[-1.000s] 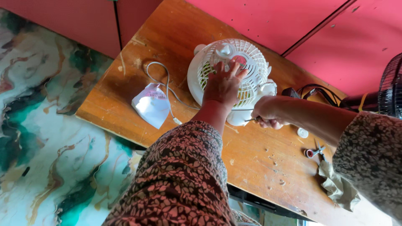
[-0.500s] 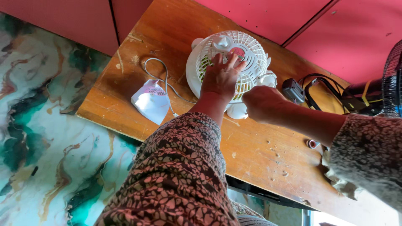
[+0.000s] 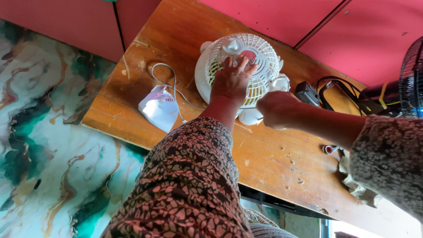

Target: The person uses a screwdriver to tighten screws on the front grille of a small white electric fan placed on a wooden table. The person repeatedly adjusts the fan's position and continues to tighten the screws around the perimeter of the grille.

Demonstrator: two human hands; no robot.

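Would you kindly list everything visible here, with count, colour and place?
fan: one, white, lying grille-up on the table's far side
table: one, brown wood, centre
cord: one, white, looping left of the fan
pouch: one, white, near the table's left edge
black cables: a bundle, right of the fan
cloth: one, beige, table's right side
standing fan: one, black, far right edge
wall: red, behind
floor: marbled green and cream, left
left hand: flat on the fan's grille
right hand: closed at the fan's near rim; what it grips is hidden
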